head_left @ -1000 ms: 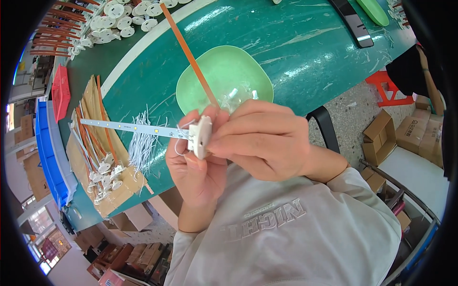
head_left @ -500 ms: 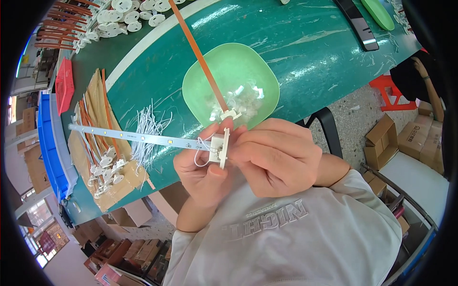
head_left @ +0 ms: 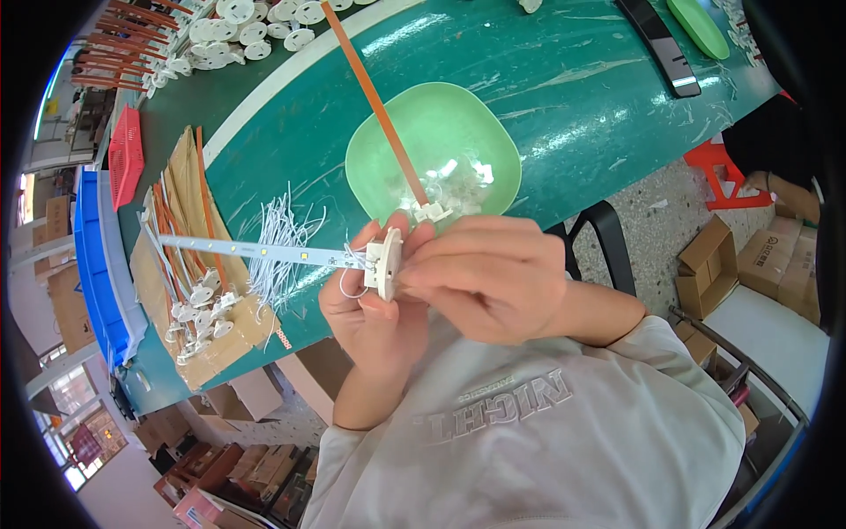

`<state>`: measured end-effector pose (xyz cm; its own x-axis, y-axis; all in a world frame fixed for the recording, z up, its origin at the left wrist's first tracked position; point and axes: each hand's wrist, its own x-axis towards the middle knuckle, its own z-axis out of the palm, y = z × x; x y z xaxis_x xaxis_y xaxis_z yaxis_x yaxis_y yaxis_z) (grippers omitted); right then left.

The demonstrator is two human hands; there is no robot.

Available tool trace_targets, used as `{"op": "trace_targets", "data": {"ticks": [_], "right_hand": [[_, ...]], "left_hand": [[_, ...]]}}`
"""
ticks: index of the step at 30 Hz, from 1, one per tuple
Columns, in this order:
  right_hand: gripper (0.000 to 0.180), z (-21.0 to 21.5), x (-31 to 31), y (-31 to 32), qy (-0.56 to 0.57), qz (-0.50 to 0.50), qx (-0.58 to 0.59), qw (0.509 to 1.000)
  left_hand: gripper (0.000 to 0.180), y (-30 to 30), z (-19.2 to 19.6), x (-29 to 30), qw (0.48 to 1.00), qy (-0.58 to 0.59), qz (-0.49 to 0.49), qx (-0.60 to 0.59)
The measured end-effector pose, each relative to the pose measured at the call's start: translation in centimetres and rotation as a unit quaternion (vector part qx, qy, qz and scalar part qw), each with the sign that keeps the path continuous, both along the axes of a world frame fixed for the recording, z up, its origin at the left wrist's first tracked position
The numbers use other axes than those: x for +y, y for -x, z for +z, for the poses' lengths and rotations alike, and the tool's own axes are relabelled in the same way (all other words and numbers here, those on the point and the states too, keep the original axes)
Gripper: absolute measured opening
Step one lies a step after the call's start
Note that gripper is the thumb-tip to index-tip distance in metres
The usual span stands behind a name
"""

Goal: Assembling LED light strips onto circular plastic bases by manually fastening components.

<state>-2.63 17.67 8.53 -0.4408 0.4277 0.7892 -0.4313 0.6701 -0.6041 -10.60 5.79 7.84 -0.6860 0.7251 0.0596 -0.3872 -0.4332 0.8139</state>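
**Both hands pinch a white disc at the table's near edge**

At nine o'clock a blue crate point(head_left: 92, 264) runs along the far left, its long rim bending with the lens, and a red mesh basket point(head_left: 126, 154) sits just above it at ten o'clock. Beside them a sheet of brown cardboard point(head_left: 189, 353) lies on the green table point(head_left: 564, 79), bearing thin orange strips and a cluster of small white fittings point(head_left: 201, 313). A loose bundle of white wires point(head_left: 284, 242) spreads just right of the cardboard, near the table's edge.

From there a narrow white strip point(head_left: 256, 252) with small yellow squares reaches rightward to the middle, where it meets a white plastic disc point(head_left: 385, 263). The left hand point(head_left: 370, 309) grips the disc from below, fingers curled up around it; the right hand point(head_left: 480, 278) is pressed against it from the right, fingertips closed on its rim. The two hands touch each other, held over the table's near edge.

At twelve o'clock a smooth pale green bowl point(head_left: 379, 163) holds small white pieces, and a long orange strip point(head_left: 370, 93) slants across it. Bare, scratched green tabletop lies open beyond the bowl toward one o'clock, where a flat black bar point(head_left: 659, 44) rests.

At three o'clock, plain brown cardboard boxes point(head_left: 736, 264) stand on speckled floor beside a red stool point(head_left: 718, 172).
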Motion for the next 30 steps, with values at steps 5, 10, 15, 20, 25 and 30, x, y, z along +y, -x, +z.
{"op": "trace_targets", "data": {"ticks": [5,10,15,20,25,30], "right_hand": [[0.017,0.6,0.0,0.1,0.046,0.021,-0.008,0.999],[0.019,0.4,1.1,-0.7,0.147,0.102,-0.071,0.981],[0.022,2.4,2.0,-1.5,0.191,0.104,-0.09,0.972],[0.018,3.1,1.3,-1.2,0.067,0.023,-0.18,0.981],[0.016,2.8,1.3,-1.4,0.089,0.082,-0.194,0.974],[0.017,2.7,1.2,-1.7,0.198,0.116,-0.124,0.965]], "left_hand": [[0.064,0.5,-0.6,-0.3,0.998,-0.04,-0.046,0.03],[0.05,1.0,-0.3,0.1,0.99,0.006,0.042,0.134],[0.038,2.0,0.7,0.2,0.912,0.162,0.074,0.37],[0.025,1.5,0.6,0.3,0.883,0.135,0.082,0.442],[0.028,1.6,0.5,-0.1,0.842,0.159,0.06,0.513],[0.041,1.4,0.3,0.1,0.854,0.14,0.092,0.493]]}}
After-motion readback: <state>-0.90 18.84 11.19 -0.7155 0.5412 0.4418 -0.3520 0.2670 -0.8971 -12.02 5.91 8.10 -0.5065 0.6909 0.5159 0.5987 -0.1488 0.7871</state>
